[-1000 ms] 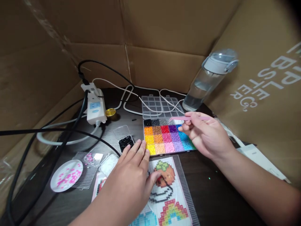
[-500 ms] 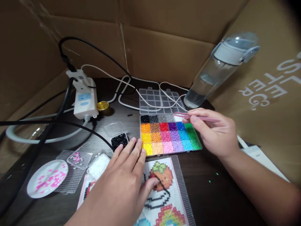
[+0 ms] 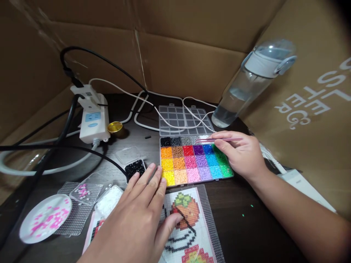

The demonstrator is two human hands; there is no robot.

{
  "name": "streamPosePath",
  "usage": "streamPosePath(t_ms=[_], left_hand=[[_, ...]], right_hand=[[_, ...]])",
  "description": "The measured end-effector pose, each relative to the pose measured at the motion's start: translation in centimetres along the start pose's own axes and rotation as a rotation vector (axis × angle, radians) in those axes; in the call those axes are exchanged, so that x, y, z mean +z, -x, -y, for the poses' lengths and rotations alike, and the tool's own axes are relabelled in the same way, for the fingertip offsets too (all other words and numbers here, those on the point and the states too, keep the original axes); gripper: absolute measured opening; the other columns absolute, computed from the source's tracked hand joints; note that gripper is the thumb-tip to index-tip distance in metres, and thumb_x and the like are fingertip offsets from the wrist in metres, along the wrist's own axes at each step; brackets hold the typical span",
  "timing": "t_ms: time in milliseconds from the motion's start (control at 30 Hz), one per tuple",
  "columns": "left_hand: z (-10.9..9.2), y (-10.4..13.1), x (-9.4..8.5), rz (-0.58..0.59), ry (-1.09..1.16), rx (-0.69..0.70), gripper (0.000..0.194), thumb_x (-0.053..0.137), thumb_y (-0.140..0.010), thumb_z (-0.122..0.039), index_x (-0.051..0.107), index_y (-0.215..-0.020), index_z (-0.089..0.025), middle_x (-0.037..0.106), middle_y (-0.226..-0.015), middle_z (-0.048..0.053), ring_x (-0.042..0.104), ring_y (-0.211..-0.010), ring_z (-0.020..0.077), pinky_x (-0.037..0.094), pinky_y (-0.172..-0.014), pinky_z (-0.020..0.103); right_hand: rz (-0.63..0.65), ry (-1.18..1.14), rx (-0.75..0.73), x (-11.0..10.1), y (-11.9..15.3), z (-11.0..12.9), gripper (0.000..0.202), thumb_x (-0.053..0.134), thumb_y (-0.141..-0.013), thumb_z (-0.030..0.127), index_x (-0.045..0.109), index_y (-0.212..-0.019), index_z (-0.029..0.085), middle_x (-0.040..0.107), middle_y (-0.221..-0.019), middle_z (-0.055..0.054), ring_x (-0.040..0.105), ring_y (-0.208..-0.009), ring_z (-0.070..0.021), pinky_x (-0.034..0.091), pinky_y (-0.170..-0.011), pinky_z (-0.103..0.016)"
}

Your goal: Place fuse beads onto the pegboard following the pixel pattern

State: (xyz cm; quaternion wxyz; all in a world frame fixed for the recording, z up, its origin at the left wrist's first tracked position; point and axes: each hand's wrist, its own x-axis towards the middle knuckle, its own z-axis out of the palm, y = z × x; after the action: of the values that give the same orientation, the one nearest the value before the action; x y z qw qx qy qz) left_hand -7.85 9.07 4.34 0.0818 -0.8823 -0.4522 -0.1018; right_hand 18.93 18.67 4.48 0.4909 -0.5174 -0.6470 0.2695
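Note:
Pink tweezers (image 3: 219,139) are held in my right hand (image 3: 242,151), their tips over the back row of the sectioned bead box (image 3: 189,184), near the grey and white beads. My left hand (image 3: 146,208) lies flat with fingers spread, palm down. It covers part of a pegboard (image 3: 214,233) with a pixel pattern sheet showing an orange fruit (image 3: 189,212) and black bead outlines. Its fingertips reach the corner of the bead box and a small case of black beads (image 3: 135,168). What lies under the palm is hidden.
At the left are a white dish of pink beads (image 3: 24,233), a case of white beads (image 3: 109,201) and another pegboard (image 3: 79,219). Behind stand a gold cup (image 3: 115,128), a power strip (image 3: 94,124) with cables and a water bottle (image 3: 236,98). Cardboard walls (image 3: 175,62) enclose the desk.
The tweezer tips have lowered toward the bead box and shifted slightly left. The whole view has moved a little, with objects sitting lower and further left. My left hand stays spread flat.

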Motion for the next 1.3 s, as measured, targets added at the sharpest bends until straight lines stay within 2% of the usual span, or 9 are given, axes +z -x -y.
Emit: streamPosePath(t_ms=[233, 367, 600, 800, 1300], left_hand=[[0.00, 0.01, 0.17, 0.001, 0.045, -0.012, 0.061, 0.047, -0.095, -0.055, 0.066, -0.128, -0.007, 0.055, -0.143, 0.018, 0.051, -0.136, 0.0380, 0.053, -0.102, 0.059], [-0.07, -0.28, -0.04, 0.017, -0.006, -0.008, 0.061, 0.042, -0.097, -0.054, 0.067, -0.126, -0.007, 0.056, -0.141, 0.016, 0.052, -0.134, 0.0365, 0.056, -0.099, 0.057], [-0.21, -0.27, -0.49, 0.038, -0.066, 0.003, 0.063, 0.037, -0.097, -0.056, 0.066, -0.127, -0.009, 0.056, -0.141, 0.014, 0.053, -0.133, 0.0346, 0.057, -0.098, 0.055], [-0.22, -0.31, -0.37, 0.020, -0.067, 0.006, 0.063, 0.037, -0.098, -0.055, 0.067, -0.126, -0.007, 0.057, -0.139, 0.015, 0.054, -0.132, 0.0354, 0.058, -0.096, 0.055], [-0.28, -0.09, -0.36, 0.013, -0.039, 0.008, 0.061, 0.042, -0.096, -0.054, 0.067, -0.126, -0.007, 0.057, -0.139, 0.017, 0.056, -0.130, 0.0375, 0.058, -0.096, 0.057]], right_hand=[[0.141, -0.102, -0.081, 0.18, -0.12, -0.67, 0.009, 0.073, -0.084, 0.022, 0.080, -0.086, 0.027, 0.077, -0.088, -0.003, 0.071, -0.086, -0.0195, 0.058, -0.082, -0.037], [0.201, -0.108, -0.108, 0.29, -0.04, -0.63, 0.010, 0.073, -0.085, 0.022, 0.081, -0.089, 0.027, 0.077, -0.088, -0.004, 0.070, -0.087, -0.0198, 0.058, -0.080, -0.037], [0.282, -0.104, -0.064, 0.51, -0.09, -0.62, 0.011, 0.075, -0.083, 0.028, 0.082, -0.091, 0.027, 0.077, -0.086, -0.005, 0.070, -0.080, -0.0192, 0.058, -0.075, -0.036], [0.296, -0.071, -0.048, 0.77, -0.23, -0.59, 0.012, 0.074, -0.085, 0.029, 0.082, -0.093, 0.027, 0.078, -0.089, -0.006, 0.071, -0.084, -0.0200, 0.058, -0.079, -0.038], [0.317, -0.073, -0.036, 0.92, -0.29, -0.65, 0.012, 0.075, -0.084, 0.031, 0.082, -0.092, 0.027, 0.078, -0.088, -0.006, 0.071, -0.082, -0.0197, 0.059, -0.075, -0.036]])
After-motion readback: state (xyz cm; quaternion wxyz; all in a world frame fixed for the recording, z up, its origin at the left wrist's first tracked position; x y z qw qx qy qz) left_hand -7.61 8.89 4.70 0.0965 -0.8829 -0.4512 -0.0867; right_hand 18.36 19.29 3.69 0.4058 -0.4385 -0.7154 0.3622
